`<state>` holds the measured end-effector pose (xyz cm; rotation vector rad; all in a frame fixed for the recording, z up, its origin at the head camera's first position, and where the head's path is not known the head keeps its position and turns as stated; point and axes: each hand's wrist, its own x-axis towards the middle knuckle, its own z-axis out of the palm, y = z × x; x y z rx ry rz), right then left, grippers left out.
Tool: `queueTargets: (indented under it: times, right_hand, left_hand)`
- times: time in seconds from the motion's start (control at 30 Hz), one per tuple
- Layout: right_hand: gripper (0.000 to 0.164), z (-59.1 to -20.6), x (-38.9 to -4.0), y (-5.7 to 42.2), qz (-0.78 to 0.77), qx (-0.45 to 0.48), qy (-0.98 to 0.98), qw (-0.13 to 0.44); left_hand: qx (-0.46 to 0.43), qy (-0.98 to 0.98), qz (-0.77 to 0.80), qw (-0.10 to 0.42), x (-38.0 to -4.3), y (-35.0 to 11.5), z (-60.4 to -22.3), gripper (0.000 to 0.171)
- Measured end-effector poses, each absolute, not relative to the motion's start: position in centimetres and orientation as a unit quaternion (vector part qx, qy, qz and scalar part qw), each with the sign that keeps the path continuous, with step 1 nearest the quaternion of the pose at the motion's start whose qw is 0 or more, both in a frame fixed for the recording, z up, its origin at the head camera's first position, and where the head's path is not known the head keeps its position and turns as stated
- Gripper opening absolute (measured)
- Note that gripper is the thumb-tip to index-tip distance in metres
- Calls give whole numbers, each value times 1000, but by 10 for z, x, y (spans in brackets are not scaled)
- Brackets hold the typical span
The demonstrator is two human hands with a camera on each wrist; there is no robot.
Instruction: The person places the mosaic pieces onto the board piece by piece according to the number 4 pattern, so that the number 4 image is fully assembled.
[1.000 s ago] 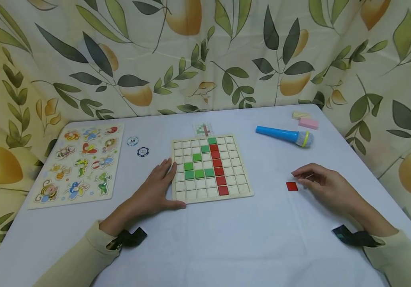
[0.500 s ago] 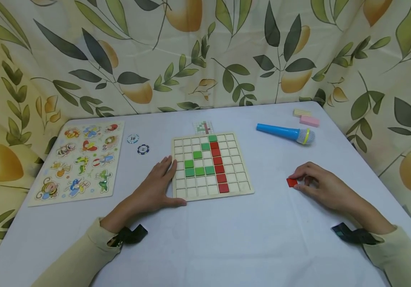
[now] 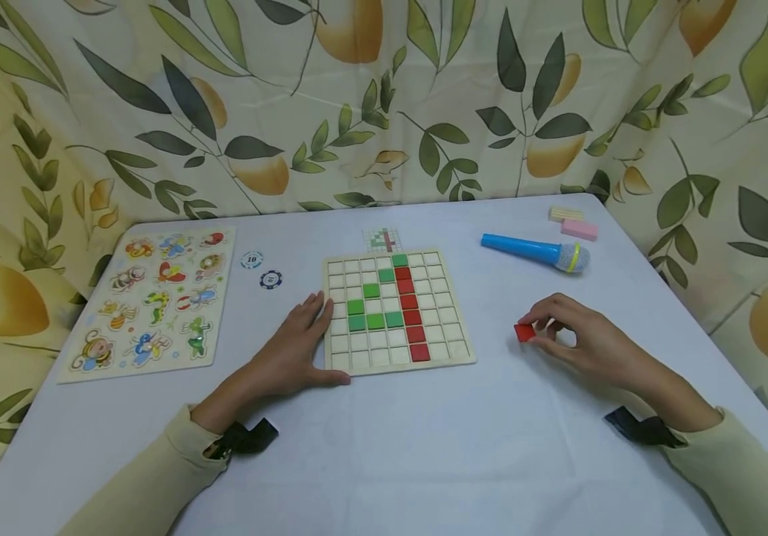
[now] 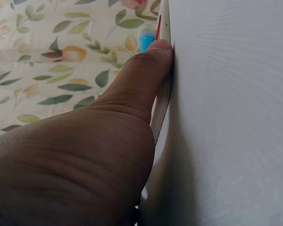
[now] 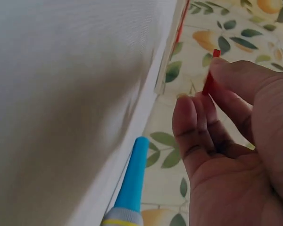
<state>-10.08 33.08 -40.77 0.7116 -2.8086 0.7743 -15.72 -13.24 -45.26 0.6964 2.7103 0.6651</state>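
Note:
A small red square tile (image 3: 524, 333) is pinched between the thumb and fingers of my right hand (image 3: 574, 339), right of the board. The right wrist view shows the tile (image 5: 211, 77) held up between fingertips. My left hand (image 3: 293, 346) lies along the left edge of the wooden grid board (image 3: 460, 350), fingers straight, thumb at its lower left corner. In the left wrist view the thumb (image 4: 141, 75) presses against the board's side. Green tiles (image 3: 375, 321) form a slanting line and a row on the grid; beside them a column of red tiles (image 3: 412, 317) runs downward.
A small pattern card (image 3: 381, 239) lies behind the board. At the left are a sticker-like animal sheet (image 3: 149, 305) and two round chips (image 3: 270, 279). A blue toy microphone (image 3: 531, 251) lies at the back right, near pink (image 3: 579, 229) and pale yellow blocks (image 3: 565, 214).
My right hand has taken hold of the red tile from the table and moved it left, toward the board. The left hand stays at the board's edge.

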Motion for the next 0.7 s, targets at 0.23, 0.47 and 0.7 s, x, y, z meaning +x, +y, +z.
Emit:
queueTargets:
  times: [0.23, 0.47, 0.7]
  right_hand:
    - [41, -399, -119, 309, 274, 281, -918, 55]
    - [34, -389, -146, 284, 258, 283, -924, -10]
    - [26, -393, -169, 258, 223, 271, -933, -81]
  left_hand:
    - [239, 935, 228, 131, -156, -132, -454, 133]
    - [235, 936, 224, 136, -157, -128, -453, 134]
    - [238, 936, 219, 136, -159, -121, -452, 133]
